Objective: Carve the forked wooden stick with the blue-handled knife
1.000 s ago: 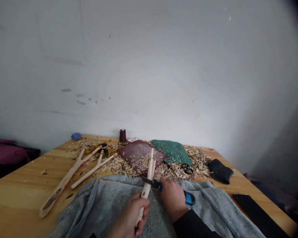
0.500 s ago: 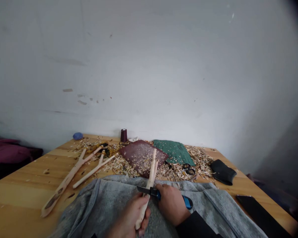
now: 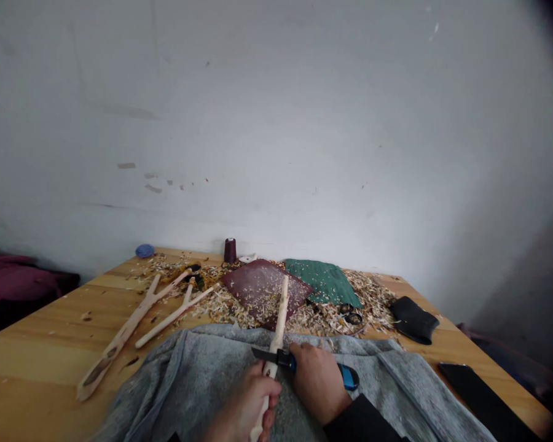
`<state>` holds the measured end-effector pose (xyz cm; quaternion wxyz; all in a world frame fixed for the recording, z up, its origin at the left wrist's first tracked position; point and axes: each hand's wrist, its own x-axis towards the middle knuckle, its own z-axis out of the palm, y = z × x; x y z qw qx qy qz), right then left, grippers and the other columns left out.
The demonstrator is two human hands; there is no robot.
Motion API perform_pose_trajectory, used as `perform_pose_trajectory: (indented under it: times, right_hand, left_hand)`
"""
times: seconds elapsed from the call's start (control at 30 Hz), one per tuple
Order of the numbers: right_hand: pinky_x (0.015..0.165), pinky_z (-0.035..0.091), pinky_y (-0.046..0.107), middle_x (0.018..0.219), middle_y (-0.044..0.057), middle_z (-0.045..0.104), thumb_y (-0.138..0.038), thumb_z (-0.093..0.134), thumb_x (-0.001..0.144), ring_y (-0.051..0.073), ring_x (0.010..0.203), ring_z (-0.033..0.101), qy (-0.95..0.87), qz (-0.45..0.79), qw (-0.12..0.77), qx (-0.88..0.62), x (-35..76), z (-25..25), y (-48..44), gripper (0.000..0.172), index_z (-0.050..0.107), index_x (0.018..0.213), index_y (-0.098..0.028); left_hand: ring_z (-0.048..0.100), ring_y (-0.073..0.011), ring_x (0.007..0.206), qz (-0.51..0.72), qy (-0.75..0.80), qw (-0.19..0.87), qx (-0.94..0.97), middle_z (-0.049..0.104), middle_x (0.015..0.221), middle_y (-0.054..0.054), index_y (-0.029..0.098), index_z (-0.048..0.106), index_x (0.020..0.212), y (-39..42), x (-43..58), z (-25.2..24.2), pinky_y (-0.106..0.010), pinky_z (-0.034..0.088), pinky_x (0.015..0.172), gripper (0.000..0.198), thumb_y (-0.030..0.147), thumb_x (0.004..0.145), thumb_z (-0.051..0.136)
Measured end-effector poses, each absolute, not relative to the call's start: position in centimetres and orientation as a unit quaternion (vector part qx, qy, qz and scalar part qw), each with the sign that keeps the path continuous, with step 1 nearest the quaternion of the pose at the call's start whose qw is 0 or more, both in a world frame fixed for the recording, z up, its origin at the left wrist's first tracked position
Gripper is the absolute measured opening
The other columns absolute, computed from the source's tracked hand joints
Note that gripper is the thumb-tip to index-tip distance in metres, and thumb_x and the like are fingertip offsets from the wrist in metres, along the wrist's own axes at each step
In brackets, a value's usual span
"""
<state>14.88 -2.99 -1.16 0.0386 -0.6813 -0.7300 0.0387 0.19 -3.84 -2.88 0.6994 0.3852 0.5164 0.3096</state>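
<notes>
My left hand is closed round the lower part of a peeled wooden stick, which points up and away from me. In my right hand is a utility knife with a blue and black handle. Its dark blade lies across the stick just above my left hand, pointing left. Both hands are over a grey cloth spread along the table's near side. My left fingers hide part of the stick.
Two peeled forked sticks lie at left. Wood shavings cover a maroon sheet and green cloth. Scissors, a black pouch-like piece and a phone lie at right. A thread spool stands at the back.
The stick has turned in my left hand: the short side prong visible before no longer shows. My left hand and the stick's lower end sit slightly lower. The knife has barely moved.
</notes>
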Motion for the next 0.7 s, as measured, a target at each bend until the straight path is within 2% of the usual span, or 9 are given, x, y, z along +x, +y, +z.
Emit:
perform_pose_trajectory:
  times: [0.3, 0.5, 0.7]
  right_hand:
    - [0.067, 0.045, 0.028, 0.100, 0.009, 0.073, -0.006, 0.038, 0.092, 0.024, 0.088, 0.073, -0.694, 0.001, 0.028, -0.719, 15.9, -0.9, -1.9, 0.038, 0.072, 0.100, -0.021]
    - [0.073, 0.044, 0.028, 0.100, 0.008, 0.072, -0.004, 0.039, 0.091, 0.022, 0.093, 0.071, -0.685, -0.030, 0.050, -0.726, 16.3, -1.2, -1.5, 0.036, 0.070, 0.101, -0.021]
    - [0.073, 0.042, 0.027, 0.104, 0.008, 0.072, -0.006, 0.043, 0.091, 0.021, 0.093, 0.070, -0.689, -0.011, 0.054, -0.723, 16.9, -1.3, -1.2, 0.033, 0.070, 0.103, -0.021]
  left_hand:
    - [0.030, -0.0036, 0.031, 0.290, 0.518, 0.689, 0.415, 0.047, 0.057, 0.010, 0.024, 0.042, 0.081, -3.9, 0.6, -2.2, -0.017, 0.019, 0.030, 0.015, 0.031, 0.078, 0.055]
    - [0.030, -0.0035, 0.032, 0.297, 0.489, 0.728, 0.379, 0.048, 0.058, 0.010, 0.023, 0.046, 0.086, -3.7, 0.3, -2.0, -0.017, 0.018, 0.030, 0.014, 0.031, 0.078, 0.054]
    - [0.030, -0.0041, 0.032, 0.286, 0.486, 0.756, 0.333, 0.048, 0.058, 0.010, 0.023, 0.050, 0.096, -3.7, 0.1, -2.2, -0.017, 0.018, 0.032, 0.023, 0.034, 0.078, 0.060]
